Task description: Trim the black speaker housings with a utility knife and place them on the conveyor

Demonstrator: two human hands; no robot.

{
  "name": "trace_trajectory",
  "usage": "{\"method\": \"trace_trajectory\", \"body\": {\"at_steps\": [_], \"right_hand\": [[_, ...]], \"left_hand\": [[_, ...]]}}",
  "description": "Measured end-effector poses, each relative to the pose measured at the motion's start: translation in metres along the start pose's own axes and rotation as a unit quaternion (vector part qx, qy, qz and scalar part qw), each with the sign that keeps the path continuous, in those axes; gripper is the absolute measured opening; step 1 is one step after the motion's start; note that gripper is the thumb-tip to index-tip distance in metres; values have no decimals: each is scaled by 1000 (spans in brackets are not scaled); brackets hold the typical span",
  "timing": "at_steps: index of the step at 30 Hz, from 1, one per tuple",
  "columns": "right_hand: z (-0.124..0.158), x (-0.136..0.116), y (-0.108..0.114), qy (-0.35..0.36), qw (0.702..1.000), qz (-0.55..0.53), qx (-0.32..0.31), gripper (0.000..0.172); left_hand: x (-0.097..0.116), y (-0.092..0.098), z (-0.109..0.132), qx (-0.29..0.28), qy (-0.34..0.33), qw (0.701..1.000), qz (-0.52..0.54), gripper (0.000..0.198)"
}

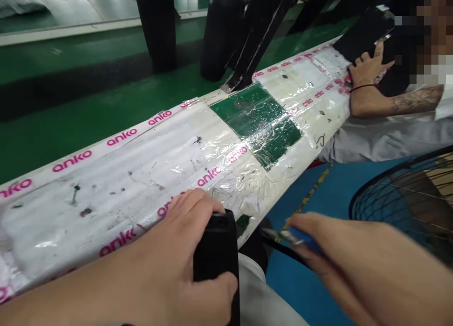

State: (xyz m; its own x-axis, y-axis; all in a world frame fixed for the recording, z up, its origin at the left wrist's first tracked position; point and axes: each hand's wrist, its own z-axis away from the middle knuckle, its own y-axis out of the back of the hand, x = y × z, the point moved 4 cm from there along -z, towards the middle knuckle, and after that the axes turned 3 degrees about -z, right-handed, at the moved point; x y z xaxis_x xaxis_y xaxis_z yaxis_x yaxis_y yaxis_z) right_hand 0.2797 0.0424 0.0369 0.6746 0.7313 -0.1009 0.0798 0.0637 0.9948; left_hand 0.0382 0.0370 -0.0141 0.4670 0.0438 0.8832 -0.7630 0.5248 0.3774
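Observation:
My left hand (187,250) is closed around a black rectangular case (216,253), with the thumb on its near side and the fingers over its upper edge. A dark slot shows near the top of the case. To the right, my right hand (350,250) grips a blue-handled tool (306,238), whose thin pale tip points toward the case; motion blurs it. A thin black strip (283,248) runs beneath the tool, between the case and my right hand. Whether the tip touches the strip cannot be made out.
A long bench (106,189) covered in white sheeting and pink-lettered tape crosses the view, with a bare green patch (262,123). At far right another person's hand (366,69) rests on black material. A black wire fan guard (399,194) stands at right. Black cylinders (222,38) stand beyond.

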Motion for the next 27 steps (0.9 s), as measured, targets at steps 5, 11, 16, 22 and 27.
{"method": "trace_trajectory", "body": {"at_steps": [5, 11, 16, 22, 27], "right_hand": [[-13, -35, -37, 52, 998, -17, 43, 27], [-14, -33, -43, 43, 999, -13, 19, 30], [-20, -33, -41, 41, 999, -6, 0, 34], [-18, -32, -43, 41, 999, -18, -9, 38], [-15, -30, -46, 32, 999, -16, -17, 45]], "left_hand": [[-11, 0, -7, -59, -18, 997, 51, 33], [-15, -4, -11, -40, -34, 996, 66, 28], [-14, -5, -13, -47, -36, 996, 62, 29], [-19, -5, -13, -68, -21, 995, 73, 33], [-21, -5, -11, -66, -12, 995, 80, 32]]}}
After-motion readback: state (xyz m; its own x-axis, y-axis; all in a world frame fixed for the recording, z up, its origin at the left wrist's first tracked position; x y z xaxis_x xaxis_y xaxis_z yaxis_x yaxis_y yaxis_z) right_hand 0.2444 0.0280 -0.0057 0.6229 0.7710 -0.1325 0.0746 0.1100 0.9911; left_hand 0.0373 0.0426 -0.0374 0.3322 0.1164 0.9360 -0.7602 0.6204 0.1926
